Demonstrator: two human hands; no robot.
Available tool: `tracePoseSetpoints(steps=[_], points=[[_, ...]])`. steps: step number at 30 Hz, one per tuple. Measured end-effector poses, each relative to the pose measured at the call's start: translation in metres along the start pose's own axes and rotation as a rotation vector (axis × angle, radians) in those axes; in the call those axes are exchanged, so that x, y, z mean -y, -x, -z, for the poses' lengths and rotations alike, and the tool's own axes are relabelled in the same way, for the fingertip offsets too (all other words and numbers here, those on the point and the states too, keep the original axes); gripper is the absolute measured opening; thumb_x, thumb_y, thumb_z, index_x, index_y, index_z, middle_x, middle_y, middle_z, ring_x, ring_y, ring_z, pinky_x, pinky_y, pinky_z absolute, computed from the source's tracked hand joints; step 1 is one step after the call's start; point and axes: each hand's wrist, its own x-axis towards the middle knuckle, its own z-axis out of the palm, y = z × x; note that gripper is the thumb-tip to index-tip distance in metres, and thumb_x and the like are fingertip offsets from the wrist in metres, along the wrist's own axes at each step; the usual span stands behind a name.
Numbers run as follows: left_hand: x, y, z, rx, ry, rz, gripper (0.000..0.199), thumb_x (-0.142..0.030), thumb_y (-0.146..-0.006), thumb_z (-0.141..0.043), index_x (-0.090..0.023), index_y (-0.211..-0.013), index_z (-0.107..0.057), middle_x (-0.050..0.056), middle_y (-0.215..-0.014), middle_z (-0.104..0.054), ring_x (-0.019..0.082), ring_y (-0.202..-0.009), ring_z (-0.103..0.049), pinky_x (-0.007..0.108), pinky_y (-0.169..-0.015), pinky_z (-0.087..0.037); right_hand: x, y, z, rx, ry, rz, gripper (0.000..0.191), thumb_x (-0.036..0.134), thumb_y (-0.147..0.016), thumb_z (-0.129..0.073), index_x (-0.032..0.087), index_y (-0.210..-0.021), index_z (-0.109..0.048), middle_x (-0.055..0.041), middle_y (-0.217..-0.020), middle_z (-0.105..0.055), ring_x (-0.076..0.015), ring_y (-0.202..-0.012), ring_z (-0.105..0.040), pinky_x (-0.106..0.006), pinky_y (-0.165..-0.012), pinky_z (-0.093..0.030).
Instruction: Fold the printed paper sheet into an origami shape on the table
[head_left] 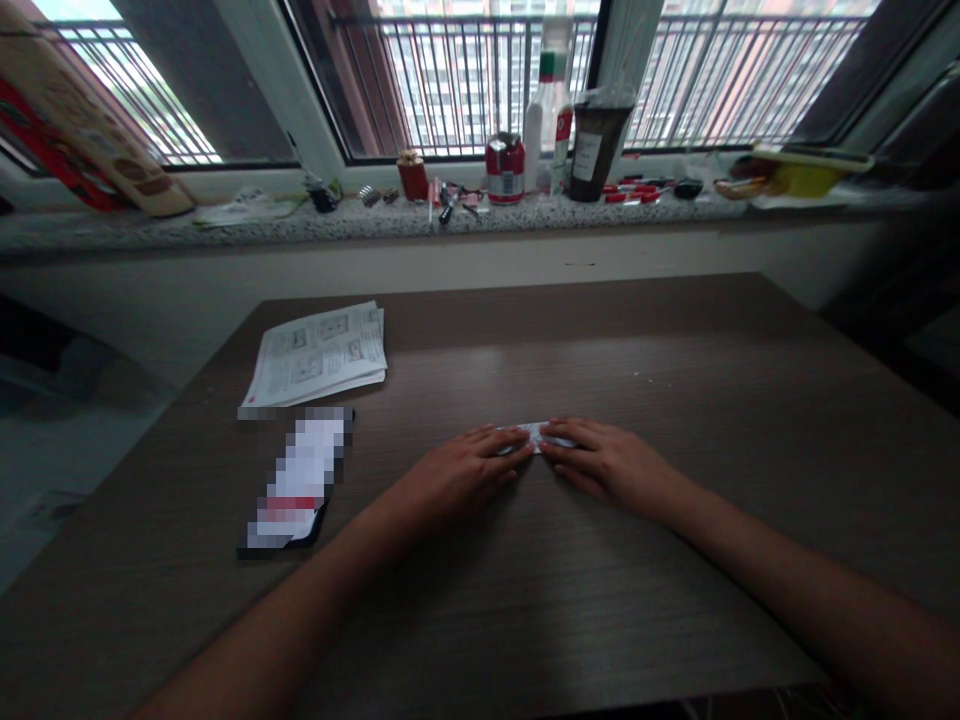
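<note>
A narrow strip of printed white paper (535,436), apparently folded, lies on the table. My left hand (469,465) rests over its left part, fingers stretched out and fingertips on the paper. From the other side, my right hand (600,455) lies on the right part in the same way, its fingers extended. Only the middle of the strip and bits of its far edge show between the fingertips; the rest is under my hands. The two hands are close together but a small gap separates them.
Left of my hands lies a phone (300,480) with a blurred screen. Behind it are printed sheets (319,350) on the brown table (675,350). The windowsill (360,228) carries a red can (505,168), a bottle (541,120), a dark drink cup (596,150) and small tools.
</note>
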Motion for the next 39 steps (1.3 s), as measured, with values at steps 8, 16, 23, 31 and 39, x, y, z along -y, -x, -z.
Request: tracePoseSetpoints(steps=[8, 16, 23, 31, 39], points=[[0.012, 0.010, 0.009, 0.076, -0.073, -0.055, 0.046, -0.031, -0.113, -0.038, -0.029, -0.159, -0.040, 0.002, -0.165, -0.040, 0.022, -0.151, -0.039, 0.044, -0.128, -0.021, -0.002, 0.002, 0.001, 0.023, 0.023, 0.008, 0.038, 0.030, -0.106, -0.053, 0.022, -0.142, -0.063, -0.0108, -0.146, -0.062, -0.0287, -0.133, -0.060, -0.050, -0.109, -0.054], [0.008, 0.010, 0.013, 0.039, -0.045, -0.013, 0.042, -0.035, -0.113, -0.041, -0.033, -0.155, -0.047, 0.004, -0.160, -0.047, 0.024, -0.142, -0.051, 0.048, -0.122, -0.032, -0.009, 0.006, 0.009, 0.143, 0.038, 0.034, 0.049, 0.040, -0.106, -0.053, 0.022, -0.152, -0.052, -0.0099, -0.157, -0.052, -0.0305, -0.143, -0.051, -0.053, -0.117, -0.045], [-0.009, 0.004, 0.019, 0.024, -0.071, -0.024, 0.043, -0.040, -0.107, -0.053, -0.028, -0.149, -0.054, 0.008, -0.159, -0.048, 0.030, -0.141, -0.050, 0.052, -0.119, -0.037, -0.013, 0.009, 0.010, 0.188, 0.058, 0.044, 0.071, 0.049, -0.105, -0.054, 0.022, -0.164, -0.027, -0.0072, -0.167, -0.035, -0.0289, -0.155, -0.031, -0.053, -0.128, -0.026], [-0.012, 0.002, 0.008, 0.040, 0.005, -0.011, 0.053, -0.042, -0.110, -0.047, -0.026, -0.159, -0.039, 0.006, -0.163, -0.043, 0.027, -0.148, -0.042, 0.046, -0.122, -0.037, -0.014, 0.011, 0.008, 0.200, 0.083, 0.028, 0.070, 0.047, -0.105, -0.052, 0.026, -0.165, -0.022, -0.0036, -0.169, -0.028, -0.0290, -0.157, -0.025, -0.053, -0.130, -0.019], [-0.011, 0.002, 0.005, 0.019, 0.013, -0.011, 0.053, -0.036, -0.106, -0.055, -0.028, -0.158, -0.043, 0.007, -0.160, -0.047, 0.028, -0.145, -0.046, 0.046, -0.120, -0.039, -0.032, 0.018, 0.009, 0.217, 0.124, -0.082, 0.068, 0.042, -0.109, -0.042, 0.032, -0.166, -0.006, -0.0006, -0.170, -0.026, -0.0272, -0.157, -0.023, -0.057, -0.129, -0.018]])
